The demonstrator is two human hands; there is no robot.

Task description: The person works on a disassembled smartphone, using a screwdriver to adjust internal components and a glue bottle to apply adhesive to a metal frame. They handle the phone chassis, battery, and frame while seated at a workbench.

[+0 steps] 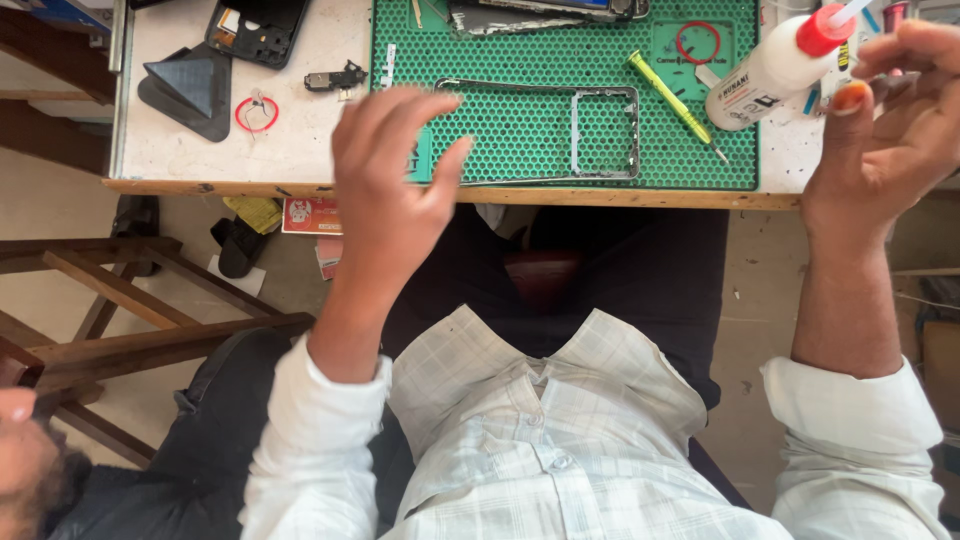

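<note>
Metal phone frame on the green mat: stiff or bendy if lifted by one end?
The metal phone frame looks thin-railed and open in the middle, so it probably flexes or twists. Likely light for its size. It lies flat on the green mat, so it should slide rather than roll.

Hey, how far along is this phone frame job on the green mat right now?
Done so far: the bare metal frame lies stripped on the green mat, with a yellow tool beside it. In hand: the right hand has a grip on a white glue bottle with a red cap; the left hand hovers empty over the mat's edge. Left: no glue shows on the frame.
</note>
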